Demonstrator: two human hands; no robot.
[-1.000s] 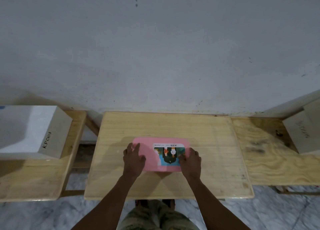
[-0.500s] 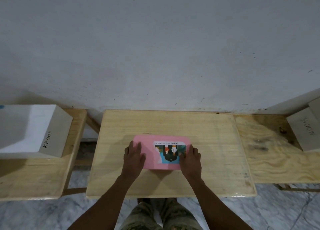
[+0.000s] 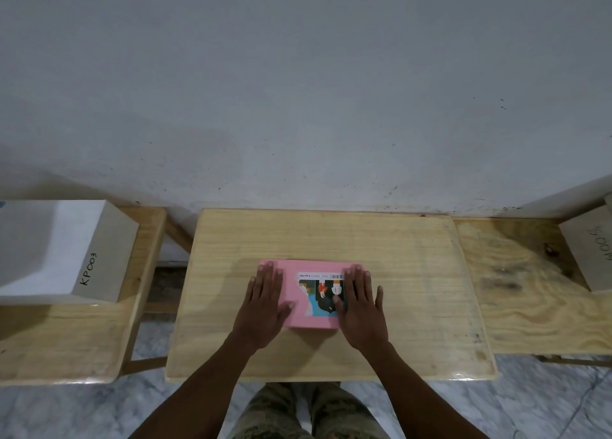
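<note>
Flat and open, the left grip (image 3: 265, 302) and the right grip (image 3: 361, 309) press straight fingers on top of the flat pink rectangular cardboard box with a picture label (image 3: 293, 281), one on each end. A second ago the fingers were bent at its ends; now they stretch to its far edge, while the box has kept its place near the middle of the pale wooden desk (image 3: 414, 289). That suggests settling or steadying it, not lifting. To the left, a white open box marked KP003 (image 3: 66, 249) sits on a lower wooden bench (image 3: 66, 339). To the right, a beige box with handwriting (image 3: 592, 256) stands on a plywood bench (image 3: 530, 289). Nothing on the desk blocks a slide either way.
</note>
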